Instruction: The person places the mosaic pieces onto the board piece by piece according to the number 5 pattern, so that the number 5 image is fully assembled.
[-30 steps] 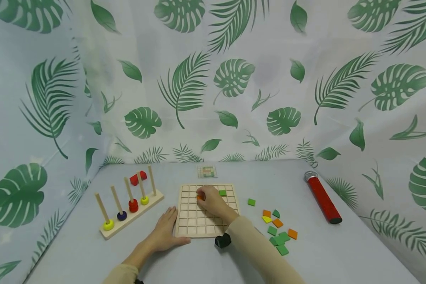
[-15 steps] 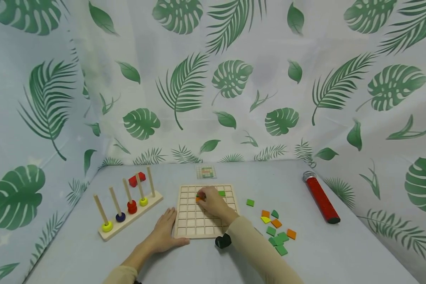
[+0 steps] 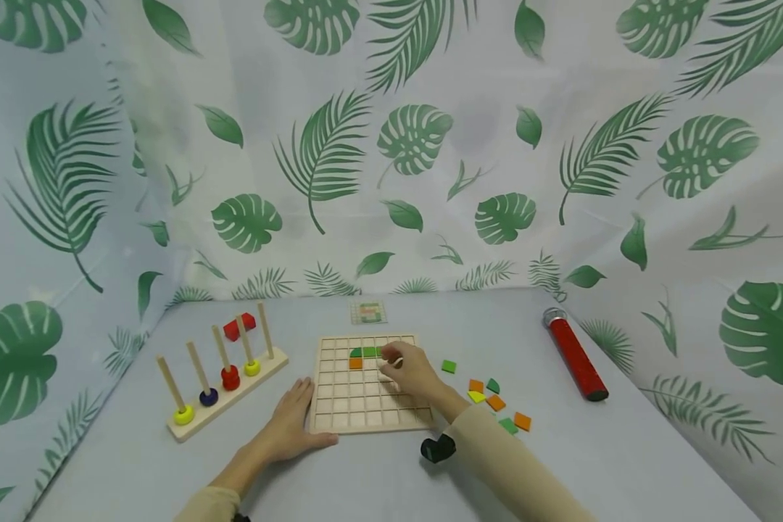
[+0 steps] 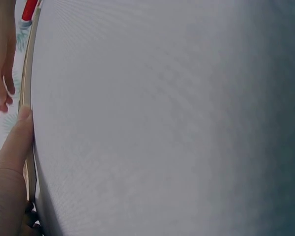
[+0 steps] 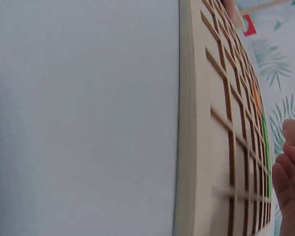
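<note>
A wooden grid board [image 3: 372, 420] lies on the table. In its upper rows sit an orange square tile [image 3: 355, 363], a green quarter-round tile [image 3: 356, 353] and green square tiles [image 3: 368, 352]. My left hand [image 3: 291, 424] rests flat at the board's near left corner, its thumb [image 4: 18, 137] along the front edge in the left wrist view. Over the board's right part hovers my right hand [image 3: 409, 368], fingers loosely bent; the right wrist view shows no tile between its fingertips [image 5: 280, 184].
Several loose tiles [image 3: 495, 403] lie right of the board, some hidden by the sleeve. A peg stand with rings [image 3: 228, 397] and a red block [image 3: 239, 326] stand left. Behind the board is a pattern card [image 3: 368, 312]; far right lies a red tube [image 3: 576, 355].
My right hand has let go of the orange tile and moved right, uncovering it and the green tiles beside it. The left hand stays at the board. The head view has shifted slightly.
</note>
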`<state>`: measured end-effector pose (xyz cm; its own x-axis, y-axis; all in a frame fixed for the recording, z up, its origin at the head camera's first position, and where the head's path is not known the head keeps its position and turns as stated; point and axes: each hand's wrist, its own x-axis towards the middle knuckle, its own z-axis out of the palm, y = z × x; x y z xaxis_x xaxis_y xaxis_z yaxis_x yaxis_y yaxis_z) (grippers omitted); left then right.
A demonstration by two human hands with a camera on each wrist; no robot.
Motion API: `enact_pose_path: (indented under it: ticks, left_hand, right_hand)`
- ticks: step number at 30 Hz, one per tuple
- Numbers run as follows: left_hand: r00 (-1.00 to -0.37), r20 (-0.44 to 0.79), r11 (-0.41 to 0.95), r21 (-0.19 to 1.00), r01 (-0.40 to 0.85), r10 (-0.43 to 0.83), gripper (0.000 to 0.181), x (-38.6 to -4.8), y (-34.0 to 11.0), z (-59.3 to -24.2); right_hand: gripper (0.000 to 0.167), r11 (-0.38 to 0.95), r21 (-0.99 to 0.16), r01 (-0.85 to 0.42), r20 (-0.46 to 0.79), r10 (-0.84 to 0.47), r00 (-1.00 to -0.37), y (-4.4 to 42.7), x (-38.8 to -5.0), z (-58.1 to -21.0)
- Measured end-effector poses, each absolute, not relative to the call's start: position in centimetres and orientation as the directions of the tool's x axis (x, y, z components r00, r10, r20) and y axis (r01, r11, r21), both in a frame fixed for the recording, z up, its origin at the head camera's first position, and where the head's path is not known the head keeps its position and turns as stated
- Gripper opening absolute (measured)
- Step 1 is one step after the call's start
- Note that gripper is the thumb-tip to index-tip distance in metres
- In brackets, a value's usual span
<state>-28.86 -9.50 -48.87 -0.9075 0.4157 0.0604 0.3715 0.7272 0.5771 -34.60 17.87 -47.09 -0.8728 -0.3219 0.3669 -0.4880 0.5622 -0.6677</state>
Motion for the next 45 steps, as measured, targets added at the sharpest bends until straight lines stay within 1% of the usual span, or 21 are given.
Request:
enact_pose_path:
  ticks: [5,11,18,24,28,34,37,41,45]
  left_hand:
    - [-0.906,0.064,0.728,0.573,0.376,0.418,0.113,-28.9,-9.5,-48.9]
    - [-0.908,0.066,0.725,0.58,0.372,0.413,0.112,-28.8,-9.5,-48.8]
    - [-0.906,0.063,0.726,0.577,0.375,0.418,0.114,-28.7,-9.6,-48.9]
    - [-0.909,0.06,0.731,0.574,0.369,0.412,0.114,-28.7,-9.7,-49.0]
    - [-0.906,0.062,0.725,0.578,0.375,0.419,0.115,-28.7,-9.6,-48.9]
    - [-0.907,0.065,0.726,0.577,0.375,0.417,0.115,-28.8,-9.6,-48.8]
    - [-0.906,0.059,0.725,0.579,0.373,0.419,0.115,-28.7,-9.6,-48.8]
    - [-0.906,0.054,0.727,0.578,0.371,0.42,0.115,-28.6,-9.5,-48.9]
    - [-0.906,0.062,0.728,0.572,0.377,0.419,0.115,-28.7,-9.6,-49.0]
  right_hand:
    - [0.026,0.566,-0.702,-0.433,0.369,-0.23,-0.9,20.8,-33.2,-46.5]
    - [0.026,0.62,-0.694,-0.366,0.39,-0.104,-0.915,24.8,-31.4,-46.2]
    - [0.03,0.682,-0.686,-0.253,0.334,-0.014,-0.942,29.9,-28.4,-46.7]
    - [0.03,0.705,-0.688,-0.172,0.273,0.032,-0.961,34.0,-25.7,-47.0]
    - [0.031,0.739,-0.664,-0.113,0.239,0.067,-0.969,36.6,-24.0,-47.6]
    - [0.031,0.761,-0.638,-0.116,0.241,0.054,-0.969,39.0,-22.3,-47.9]
    - [0.032,0.759,-0.64,-0.122,0.21,0.021,-0.977,39.3,-21.6,-47.9]
    - [0.039,0.759,-0.638,-0.131,0.159,-0.036,-0.987,39.3,-21.2,-47.9]
    - [0.041,0.764,-0.629,-0.147,0.163,-0.055,-0.985,39.1,-21.3,-47.9]
